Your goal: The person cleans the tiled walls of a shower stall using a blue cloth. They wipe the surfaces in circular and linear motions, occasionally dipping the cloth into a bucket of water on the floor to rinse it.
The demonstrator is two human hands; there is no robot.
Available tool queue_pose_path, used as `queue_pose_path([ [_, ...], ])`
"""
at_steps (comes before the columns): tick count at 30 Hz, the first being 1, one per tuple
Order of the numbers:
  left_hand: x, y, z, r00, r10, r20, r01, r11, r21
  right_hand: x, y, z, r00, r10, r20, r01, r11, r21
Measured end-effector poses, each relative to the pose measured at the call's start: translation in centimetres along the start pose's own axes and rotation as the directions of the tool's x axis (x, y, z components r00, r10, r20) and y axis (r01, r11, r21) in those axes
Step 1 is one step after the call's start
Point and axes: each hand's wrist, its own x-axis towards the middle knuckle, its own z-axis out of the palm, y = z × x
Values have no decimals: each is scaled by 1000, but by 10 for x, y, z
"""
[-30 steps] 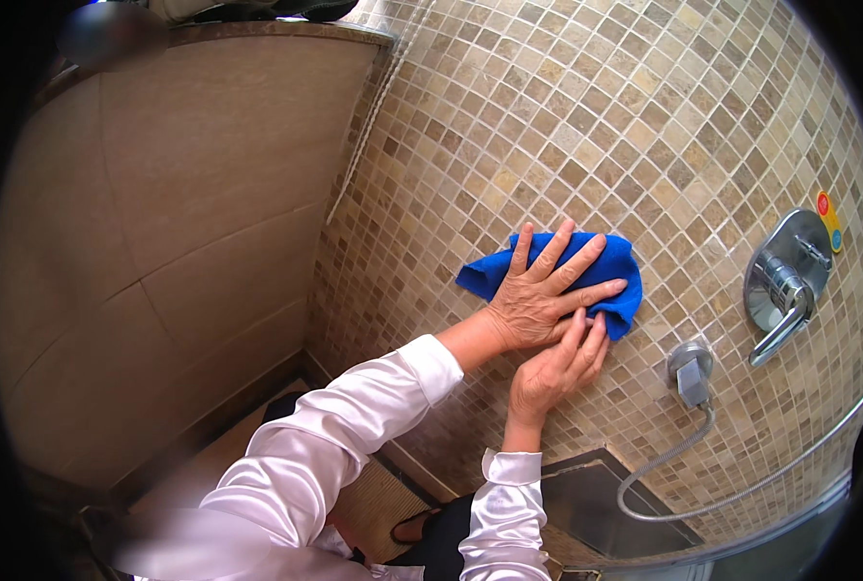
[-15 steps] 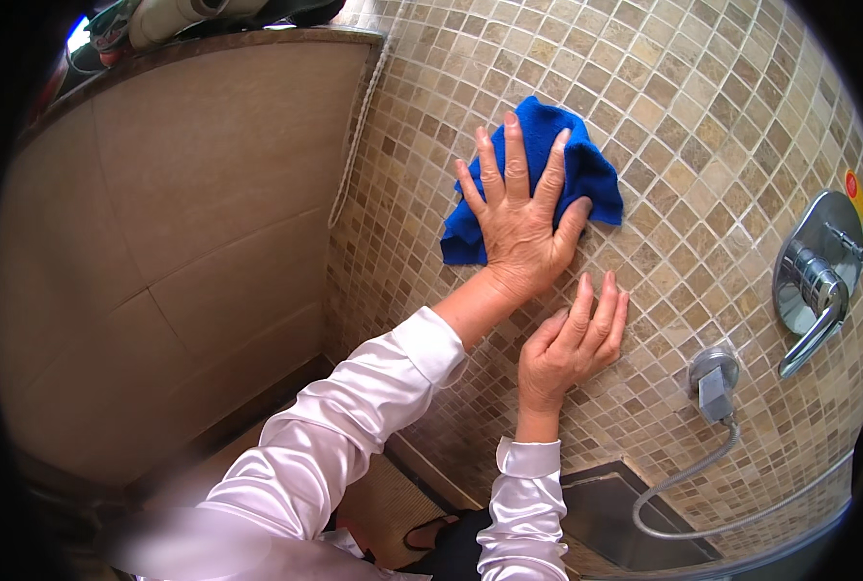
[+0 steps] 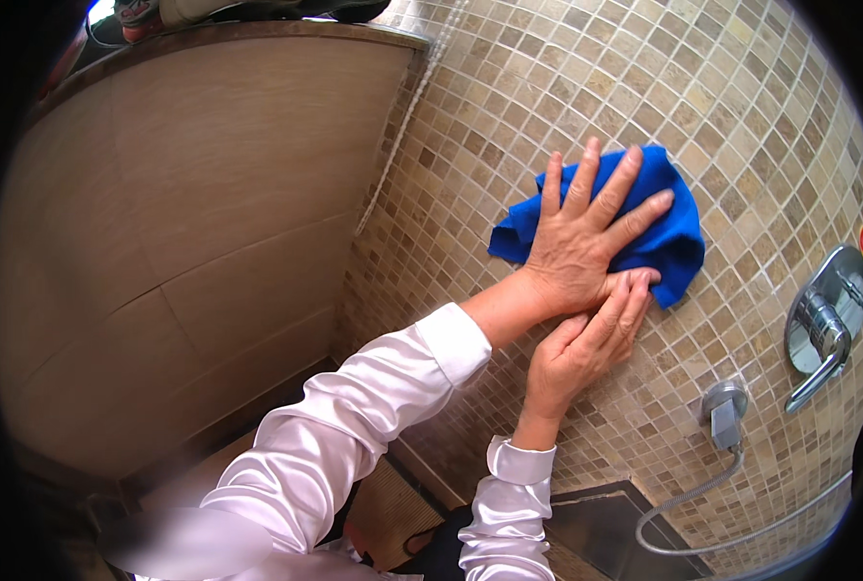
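My left hand [image 3: 578,242] lies flat on a blue cloth [image 3: 671,242], fingers spread, pressing it against the mosaic-tiled wall [image 3: 741,155]. The cloth is creased and sticks out past the fingertips and on both sides of the hand. Just below, my right hand [image 3: 583,353] has its fingers stretched out and close together, with no object seen in it. Its fingertips overlap the base of my left thumb in the picture; its palm is hidden. White satiny sleeves cover both forearms.
To the right, a chrome lever mixer [image 3: 823,329] is set in the wall. Below it a metal hose [image 3: 649,537] loops from a wall outlet [image 3: 725,416]. A beaded cord [image 3: 402,145] hangs beside the large-tiled partition [image 3: 209,194], whose ledge holds several items. A dark panel [image 3: 615,523] stands low down.
My left hand has slid the cloth rightward over the tiles, toward the mixer. My right hand's fingers, apart from the left hand before, now meet its thumb. The whole view has shifted somewhat.
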Motion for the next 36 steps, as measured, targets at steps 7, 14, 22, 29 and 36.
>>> queue_pose_path([
  [7, 18, -53, -13, 978, -197, -61, 202, 975, 91, -9, -21, 10, 992, 19, 125, -10, 997, -73],
  [14, -8, -90, -9, 925, -366, -101, 376, 920, 107, 40, -39, 31, 933, -257, 252, 249, 966, 66],
  [22, -23, -113, -31, 959, -282, -31, 279, 958, -68, 98, -48, 83, 804, -495, 331, 542, 838, -65],
  [29, -24, -164, -41, 971, -237, -21, 237, 971, 9, 108, -79, 116, 825, -451, 341, 510, 854, -104],
  [36, -23, -210, -59, 975, -218, -50, 220, 975, 38, 122, -107, 161, 779, -550, 302, 596, 798, -86],
])
